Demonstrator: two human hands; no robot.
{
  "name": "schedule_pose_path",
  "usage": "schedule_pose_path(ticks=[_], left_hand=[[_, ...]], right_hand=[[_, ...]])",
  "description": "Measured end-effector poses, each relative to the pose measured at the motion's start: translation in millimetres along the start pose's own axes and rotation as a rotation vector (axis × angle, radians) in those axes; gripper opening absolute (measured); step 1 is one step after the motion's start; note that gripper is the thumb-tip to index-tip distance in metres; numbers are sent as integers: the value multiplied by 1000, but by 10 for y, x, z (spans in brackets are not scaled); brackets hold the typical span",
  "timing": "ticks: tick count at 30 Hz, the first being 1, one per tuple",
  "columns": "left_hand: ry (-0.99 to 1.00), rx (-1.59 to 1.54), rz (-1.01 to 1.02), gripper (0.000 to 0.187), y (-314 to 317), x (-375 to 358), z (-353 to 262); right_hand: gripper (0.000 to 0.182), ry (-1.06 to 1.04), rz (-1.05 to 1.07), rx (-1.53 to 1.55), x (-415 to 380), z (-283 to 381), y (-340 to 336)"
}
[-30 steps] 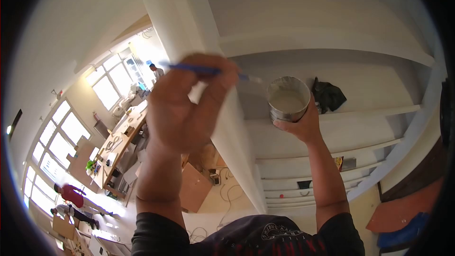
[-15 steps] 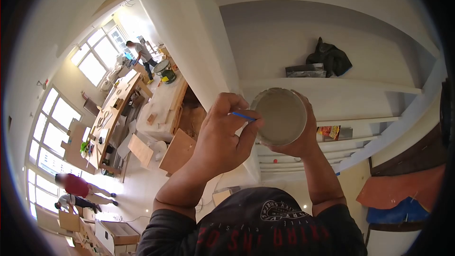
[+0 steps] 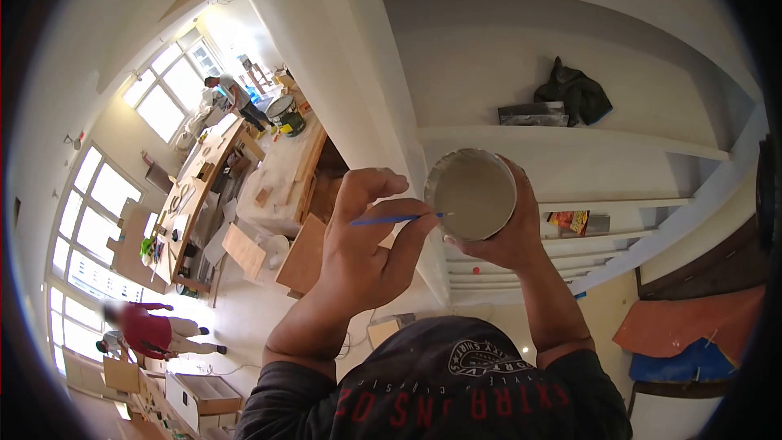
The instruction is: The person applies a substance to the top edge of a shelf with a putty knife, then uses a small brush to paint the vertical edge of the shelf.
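Note:
My right hand (image 3: pixel 521 220) is wrapped round the side and underside of a round tub (image 3: pixel 472 194), whose open top shows a smooth grey-beige paste. In my left hand (image 3: pixel 366 236) a thin blue stick (image 3: pixel 391 218) is pinched between thumb and finger, its tip at the tub's near-left rim. The other fingers of that hand are curled. Both hands are raised in front of white shelves (image 3: pixel 570 143).
A black bag (image 3: pixel 574 94) and a colourful packet (image 3: pixel 568 222) lie on the shelves. Left are a white column (image 3: pixel 326 49), a long workbench (image 3: pixel 199 175), leaning boards (image 3: pixel 244 250), and people at a distance. Orange and blue sheets (image 3: pixel 688 326) lie at right.
My left hand has shifted left, turning the blue stick so more of it shows. The tub has moved slightly left in my right hand. A person in red has moved right.

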State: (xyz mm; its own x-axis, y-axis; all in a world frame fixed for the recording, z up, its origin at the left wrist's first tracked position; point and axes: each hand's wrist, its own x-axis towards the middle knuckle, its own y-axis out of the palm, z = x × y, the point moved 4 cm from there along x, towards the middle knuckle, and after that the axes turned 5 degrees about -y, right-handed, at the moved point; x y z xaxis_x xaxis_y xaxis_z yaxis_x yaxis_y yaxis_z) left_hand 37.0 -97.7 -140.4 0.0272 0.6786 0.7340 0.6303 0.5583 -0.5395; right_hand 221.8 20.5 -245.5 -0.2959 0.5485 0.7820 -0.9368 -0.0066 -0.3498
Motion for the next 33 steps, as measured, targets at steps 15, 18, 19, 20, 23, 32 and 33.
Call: schedule_pose_path(ticks=[15, 18, 19, 20, 23, 32, 33], left_hand=[[77, -148, -107, 17, -77, -113, 146], [70, -146, -93, 13, 1, -92, 125], [44, -151, -102, 12, 8, -74, 125], [21, -153, -116, 11, 15, -71, 137], [-4, -166, -152, 8, 23, -34, 128], [-54, -350, -485, 8, -598, 331, 347], [-12, -375, -513, 9, -727, 470, 373]], right_hand=[[112, 111, -83, 39, 72, -104, -60], [113, 126, -81, 48, 91, -71, -84], [112, 125, -83, 65, 119, -59, -82], [112, 123, -96, 79, 124, -63, -84], [111, 125, -120, 131, 115, -83, -80], [102, 100, -205, 164, 696, -121, -489], [101, 93, -205, 181, 797, -154, -533]])
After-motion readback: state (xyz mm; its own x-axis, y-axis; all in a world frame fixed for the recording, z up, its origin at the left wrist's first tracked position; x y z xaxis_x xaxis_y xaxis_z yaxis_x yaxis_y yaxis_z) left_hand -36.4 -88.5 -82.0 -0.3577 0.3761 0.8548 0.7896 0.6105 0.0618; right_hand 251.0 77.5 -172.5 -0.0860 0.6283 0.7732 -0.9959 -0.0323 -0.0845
